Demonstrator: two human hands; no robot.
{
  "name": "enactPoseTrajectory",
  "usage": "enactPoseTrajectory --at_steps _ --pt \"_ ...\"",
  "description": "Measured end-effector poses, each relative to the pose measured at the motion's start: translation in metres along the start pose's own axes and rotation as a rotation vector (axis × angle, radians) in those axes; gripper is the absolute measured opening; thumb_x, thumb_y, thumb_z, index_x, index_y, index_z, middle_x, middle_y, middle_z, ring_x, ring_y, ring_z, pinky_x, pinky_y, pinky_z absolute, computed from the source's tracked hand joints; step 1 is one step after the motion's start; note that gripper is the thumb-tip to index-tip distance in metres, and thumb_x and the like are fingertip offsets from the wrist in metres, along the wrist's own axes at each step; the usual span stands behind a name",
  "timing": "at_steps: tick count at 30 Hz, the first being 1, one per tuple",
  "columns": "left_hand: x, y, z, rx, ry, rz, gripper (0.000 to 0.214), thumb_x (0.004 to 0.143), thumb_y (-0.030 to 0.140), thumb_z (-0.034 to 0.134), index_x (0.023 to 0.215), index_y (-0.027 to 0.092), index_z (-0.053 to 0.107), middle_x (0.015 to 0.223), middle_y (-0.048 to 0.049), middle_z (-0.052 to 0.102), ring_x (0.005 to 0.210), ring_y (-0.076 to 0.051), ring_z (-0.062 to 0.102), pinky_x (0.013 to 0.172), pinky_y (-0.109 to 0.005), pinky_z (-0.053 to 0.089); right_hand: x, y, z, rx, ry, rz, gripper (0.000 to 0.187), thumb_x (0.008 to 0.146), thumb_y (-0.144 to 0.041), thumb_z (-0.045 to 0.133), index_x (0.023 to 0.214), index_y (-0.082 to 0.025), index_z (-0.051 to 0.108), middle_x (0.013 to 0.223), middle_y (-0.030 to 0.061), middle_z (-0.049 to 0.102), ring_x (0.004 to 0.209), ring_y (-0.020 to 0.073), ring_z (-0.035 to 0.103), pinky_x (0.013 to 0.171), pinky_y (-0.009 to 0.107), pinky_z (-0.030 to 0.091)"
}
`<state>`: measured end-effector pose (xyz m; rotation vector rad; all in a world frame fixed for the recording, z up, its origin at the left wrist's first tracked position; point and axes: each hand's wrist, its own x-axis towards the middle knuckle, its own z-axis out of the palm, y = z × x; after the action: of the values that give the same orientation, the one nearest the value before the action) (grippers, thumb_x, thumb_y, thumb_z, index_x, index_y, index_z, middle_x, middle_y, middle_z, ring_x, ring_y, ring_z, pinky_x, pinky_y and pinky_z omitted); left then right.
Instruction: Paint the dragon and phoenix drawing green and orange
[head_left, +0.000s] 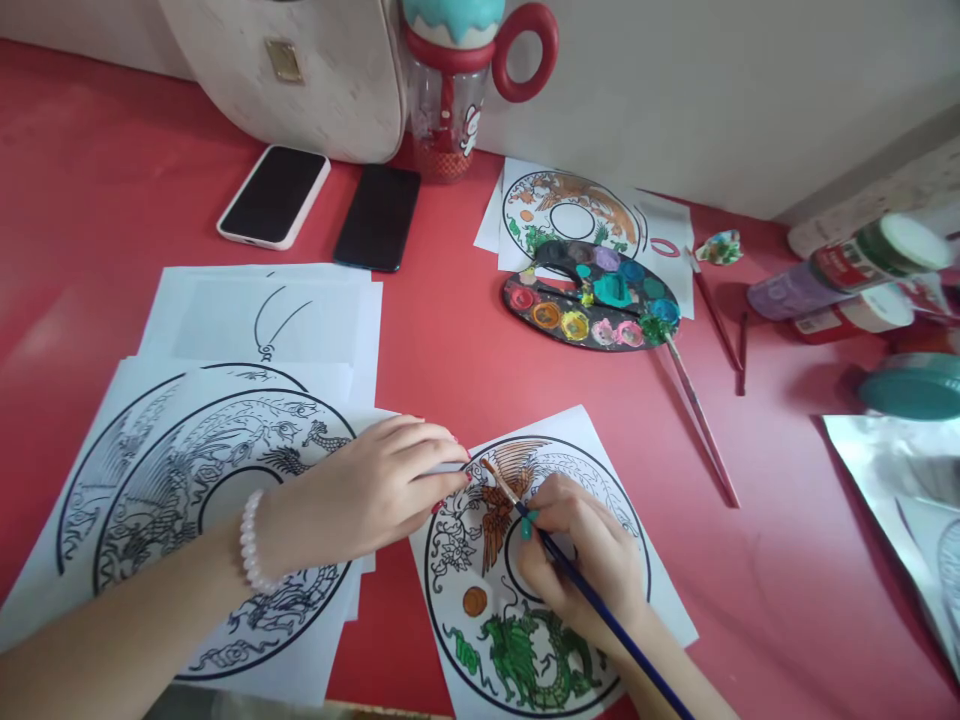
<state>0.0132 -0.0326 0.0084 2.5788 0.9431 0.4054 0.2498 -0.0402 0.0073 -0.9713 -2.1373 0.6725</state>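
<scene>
My right hand (581, 550) is closed around a thin paintbrush (570, 568) with a dark blue handle. Its brown-tinted bristles touch the round phoenix-and-dragon drawing on a white sheet (664, 610), beside the orange-brown phoenix. Green covers the dragon at the bottom of that drawing, and a small orange ball lies left of it. My left hand (382, 480), with a beaded bracelet (253, 540), reaches across from the left. Its fingers are stretched out, with their tips at the sheet's upper left edge. Beneath that arm lies a stack of uncoloured printed drawings (300, 640).
A paint palette (551, 338) overlaps another part-coloured sheet (585, 185); a red-handled brush (701, 425) leans on it. Two phones (274, 200), a cup (450, 110) and a white bag (337, 80) stand at the back. Paint bottles (847, 270) and a teal-lidded jar (911, 385) are at right.
</scene>
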Motion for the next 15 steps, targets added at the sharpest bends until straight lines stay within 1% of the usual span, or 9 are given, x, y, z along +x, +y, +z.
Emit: enactPoseTrajectory --at_steps 4,7,12,15 --pt "-0.0004 -0.0005 0.0007 0.003 0.000 0.010 0.027 0.092 0.013 0.043 0.115 0.016 0.057 0.117 -0.0086 0.059 0.111 -0.022 0.051 0.097 -0.042 0.044 -0.0002 -0.0005 -0.0009 -0.016 -0.006 -0.017 0.023 0.076 -0.002 0.047 0.079 -0.023 0.038 0.067 -0.0007 0.047 0.059 0.0122 0.046 0.050 0.025 0.041" --pt "-0.0002 -0.0006 0.0008 0.002 -0.001 0.017 0.027 0.093 0.013 0.042 0.115 0.016 0.056 0.117 -0.0077 0.059 0.111 -0.022 0.050 0.098 -0.042 0.044 -0.0009 -0.0002 -0.0005 -0.011 0.010 -0.030 0.023 0.075 -0.001 0.047 0.078 -0.023 0.038 0.066 -0.0009 0.047 0.057 0.0118 0.045 0.048 0.025 0.039" --pt "0.0004 0.0000 0.0005 0.006 0.000 0.011 0.027 0.092 0.012 0.042 0.114 0.016 0.057 0.115 -0.0076 0.060 0.111 -0.022 0.051 0.096 -0.042 0.045 -0.0018 0.0000 0.0009 -0.017 -0.009 -0.017 0.023 0.076 -0.001 0.047 0.079 -0.023 0.038 0.067 -0.0010 0.047 0.059 0.0119 0.045 0.050 0.025 0.041" --pt "0.0006 0.0000 0.0005 0.000 0.012 0.012 0.027 0.091 0.010 0.043 0.114 0.016 0.056 0.115 -0.0074 0.059 0.111 -0.022 0.051 0.097 -0.042 0.044 -0.0019 -0.0009 0.0005 -0.021 -0.006 -0.034 0.024 0.076 -0.001 0.047 0.078 -0.022 0.037 0.066 -0.0010 0.045 0.059 0.0115 0.043 0.049 0.025 0.039"
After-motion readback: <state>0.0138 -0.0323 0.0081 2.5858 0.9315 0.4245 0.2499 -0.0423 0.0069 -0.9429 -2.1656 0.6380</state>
